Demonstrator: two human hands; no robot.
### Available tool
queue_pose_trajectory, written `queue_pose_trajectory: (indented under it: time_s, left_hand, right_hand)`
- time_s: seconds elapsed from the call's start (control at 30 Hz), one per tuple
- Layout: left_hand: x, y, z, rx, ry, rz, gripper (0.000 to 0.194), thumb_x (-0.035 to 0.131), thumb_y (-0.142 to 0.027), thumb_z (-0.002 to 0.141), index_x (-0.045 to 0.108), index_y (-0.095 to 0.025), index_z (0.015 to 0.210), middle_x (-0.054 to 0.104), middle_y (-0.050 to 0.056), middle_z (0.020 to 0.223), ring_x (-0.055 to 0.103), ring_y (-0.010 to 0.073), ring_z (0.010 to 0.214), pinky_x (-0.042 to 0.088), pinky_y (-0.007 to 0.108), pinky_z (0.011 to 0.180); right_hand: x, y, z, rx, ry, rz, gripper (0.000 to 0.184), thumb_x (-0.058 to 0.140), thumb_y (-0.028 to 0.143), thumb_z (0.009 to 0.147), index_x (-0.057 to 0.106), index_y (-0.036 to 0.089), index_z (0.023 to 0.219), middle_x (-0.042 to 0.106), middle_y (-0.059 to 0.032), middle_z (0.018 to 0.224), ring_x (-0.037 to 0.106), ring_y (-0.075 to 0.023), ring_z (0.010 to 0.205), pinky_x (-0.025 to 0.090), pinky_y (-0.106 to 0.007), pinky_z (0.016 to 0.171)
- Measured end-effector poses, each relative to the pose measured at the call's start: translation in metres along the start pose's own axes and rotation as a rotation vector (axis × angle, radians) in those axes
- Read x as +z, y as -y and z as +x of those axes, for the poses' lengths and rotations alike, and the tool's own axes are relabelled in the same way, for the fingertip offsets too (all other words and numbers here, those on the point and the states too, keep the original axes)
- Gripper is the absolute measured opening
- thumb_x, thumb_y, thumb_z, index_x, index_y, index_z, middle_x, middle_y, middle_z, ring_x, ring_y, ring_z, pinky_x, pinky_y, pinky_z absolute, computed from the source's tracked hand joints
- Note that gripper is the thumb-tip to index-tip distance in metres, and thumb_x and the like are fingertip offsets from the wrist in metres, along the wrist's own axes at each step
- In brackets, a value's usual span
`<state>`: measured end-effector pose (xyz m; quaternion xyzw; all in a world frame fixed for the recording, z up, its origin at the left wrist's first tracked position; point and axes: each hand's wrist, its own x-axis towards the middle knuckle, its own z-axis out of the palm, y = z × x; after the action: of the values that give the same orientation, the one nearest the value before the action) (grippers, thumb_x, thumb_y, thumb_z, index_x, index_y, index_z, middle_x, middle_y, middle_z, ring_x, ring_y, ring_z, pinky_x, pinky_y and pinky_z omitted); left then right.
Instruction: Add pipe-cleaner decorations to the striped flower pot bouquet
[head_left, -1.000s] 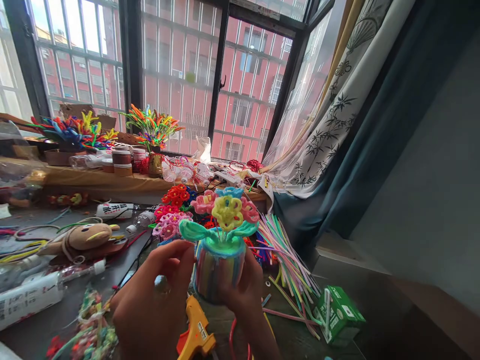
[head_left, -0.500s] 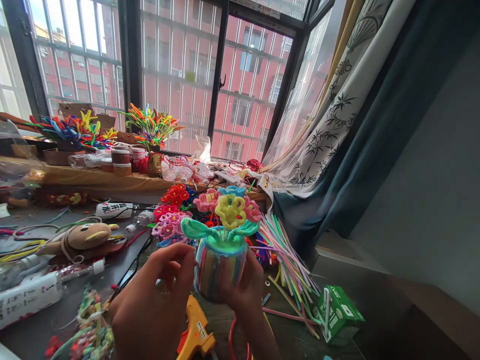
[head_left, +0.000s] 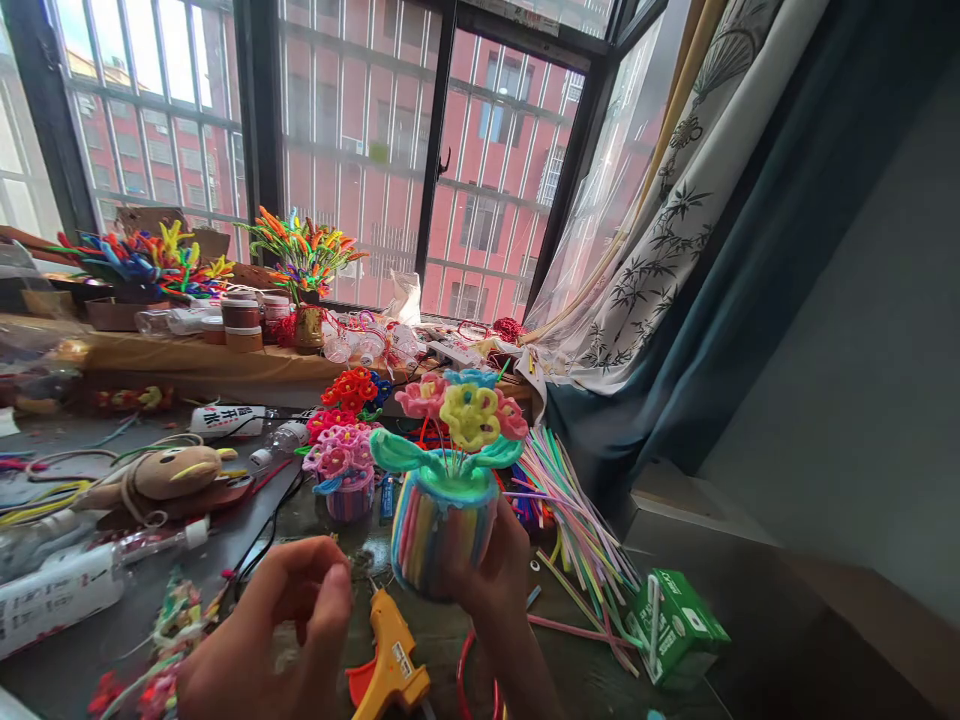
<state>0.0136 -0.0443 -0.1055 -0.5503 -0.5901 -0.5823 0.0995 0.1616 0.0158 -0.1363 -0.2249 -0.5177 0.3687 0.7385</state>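
Note:
My right hand [head_left: 499,570] is wrapped round the side of a small striped flower pot [head_left: 442,535], held up and slightly tilted. Fuzzy pipe-cleaner flowers [head_left: 470,418] in yellow, pink and blue rise from it on thin stems, with two green leaves at the rim. Apart from the pot, to its left, is my left hand [head_left: 274,620], its fingers curled and the thumb close against the index fingertip. Whatever may be in that pinch is too small to make out. A yellow hot glue gun [head_left: 394,660] lies on the table between my hands.
Another striped pot [head_left: 351,497] with pink flowers stands behind. Loose pipe cleaners [head_left: 577,530] and a green box [head_left: 679,628] lie to the right. On the left are a wooden figure [head_left: 169,472] and a plastic bottle [head_left: 64,600]. Jars [head_left: 242,322] line the windowsill.
My left hand has moved away from the pot, down and to the left, uncovering the pot behind and more of the glue gun. The held pot has shifted slightly right.

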Motion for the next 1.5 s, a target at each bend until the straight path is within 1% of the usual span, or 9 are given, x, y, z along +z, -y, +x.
queue_pose_trajectory:
  time_s: [0.1, 0.17, 0.3, 0.4, 0.53, 0.73, 0.93, 1.2, 1.5]
  left_hand:
    - [-0.002, 0.002, 0.004, -0.039, 0.030, 0.023, 0.047, 0.048, -0.053, 0.094, 0.053, -0.026, 0.056, 0.045, -0.009, 0.039, 0.043, 0.0096, 0.032, 0.035, 0.024, 0.038]
    - [-0.001, 0.001, 0.010, 0.036, -0.006, 0.020, 0.041, 0.056, -0.056, 0.091, 0.059, -0.028, 0.061, 0.050, -0.008, 0.045, 0.049, 0.0109, 0.039, 0.041, 0.024, 0.043]
    - [-0.002, -0.007, 0.024, 0.145, -0.045, -0.035, 0.023, 0.061, -0.054, 0.091, 0.070, -0.033, 0.094, 0.071, -0.005, 0.082, 0.062, 0.0137, 0.062, 0.053, 0.026, 0.065]
    - [-0.003, -0.015, 0.032, 0.223, -0.008, -0.112, 0.018, 0.060, -0.048, 0.096, 0.070, -0.033, 0.095, 0.074, -0.005, 0.094, 0.067, 0.0142, 0.073, 0.056, 0.025, 0.073]
    - [-0.001, -0.028, 0.037, 0.269, -0.002, -0.163, 0.012, 0.062, -0.042, 0.097, 0.070, -0.032, 0.095, 0.073, -0.004, 0.095, 0.069, 0.0143, 0.079, 0.057, 0.025, 0.079]
    - [0.003, -0.034, 0.035, 0.313, -0.022, -0.193, 0.009, 0.063, -0.038, 0.097, 0.069, -0.031, 0.097, 0.073, -0.004, 0.098, 0.068, 0.0140, 0.084, 0.056, 0.024, 0.078]
    - [0.003, -0.033, 0.034, 0.315, -0.040, -0.155, 0.009, 0.064, -0.037, 0.097, 0.069, -0.029, 0.096, 0.072, -0.003, 0.096, 0.067, 0.0145, 0.082, 0.056, 0.025, 0.076]
    - [0.002, -0.030, 0.035, 0.363, -0.046, -0.115, 0.007, 0.065, -0.032, 0.097, 0.067, -0.026, 0.094, 0.068, -0.005, 0.090, 0.059, 0.0090, 0.070, 0.053, 0.019, 0.074]
    - [0.002, -0.030, 0.033, 0.362, -0.036, -0.111, 0.010, 0.062, -0.034, 0.098, 0.064, -0.025, 0.093, 0.066, -0.006, 0.088, 0.059, 0.0080, 0.071, 0.050, 0.017, 0.073]
  right_hand:
    - [0.002, 0.006, 0.000, 0.041, 0.033, -0.009, 0.043, 0.088, 0.046, 0.071, 0.072, 0.026, 0.105, 0.080, -0.0035, 0.093, 0.075, -0.0246, 0.083, 0.061, -0.032, 0.074]
    - [0.002, 0.009, 0.000, 0.060, 0.038, 0.000, 0.039, 0.086, 0.048, 0.074, 0.072, 0.025, 0.103, 0.080, -0.0029, 0.090, 0.075, -0.0238, 0.081, 0.061, -0.031, 0.073]
    - [0.000, 0.009, 0.001, 0.076, 0.048, 0.026, 0.037, 0.081, 0.055, 0.079, 0.075, 0.025, 0.101, 0.080, -0.0027, 0.090, 0.075, -0.0234, 0.084, 0.061, -0.029, 0.074]
    - [-0.001, 0.007, 0.001, 0.058, 0.055, 0.082, 0.045, 0.082, 0.060, 0.076, 0.077, 0.026, 0.105, 0.079, -0.0023, 0.090, 0.074, -0.0223, 0.084, 0.061, -0.027, 0.073]
    - [-0.002, 0.006, 0.002, 0.042, 0.077, 0.102, 0.046, 0.085, 0.059, 0.073, 0.078, 0.028, 0.107, 0.079, -0.0012, 0.089, 0.073, -0.0212, 0.081, 0.060, -0.026, 0.072]
    - [-0.002, 0.007, 0.001, 0.059, 0.116, 0.109, 0.052, 0.082, 0.061, 0.076, 0.075, 0.027, 0.115, 0.081, -0.0053, 0.101, 0.076, -0.0270, 0.094, 0.062, -0.032, 0.081]
    - [-0.002, 0.007, -0.001, 0.063, 0.074, 0.055, 0.033, 0.079, 0.050, 0.084, 0.073, 0.025, 0.105, 0.081, -0.0043, 0.099, 0.076, -0.0241, 0.090, 0.060, -0.029, 0.078]
    - [-0.001, 0.006, 0.000, 0.070, 0.063, 0.074, 0.024, 0.080, 0.042, 0.084, 0.072, 0.024, 0.098, 0.080, -0.0026, 0.093, 0.075, -0.0221, 0.087, 0.059, -0.026, 0.075]
    - [-0.003, 0.004, 0.000, 0.046, 0.090, 0.126, 0.038, 0.087, 0.044, 0.075, 0.074, 0.026, 0.105, 0.081, -0.0019, 0.099, 0.076, -0.0238, 0.092, 0.059, -0.026, 0.078]
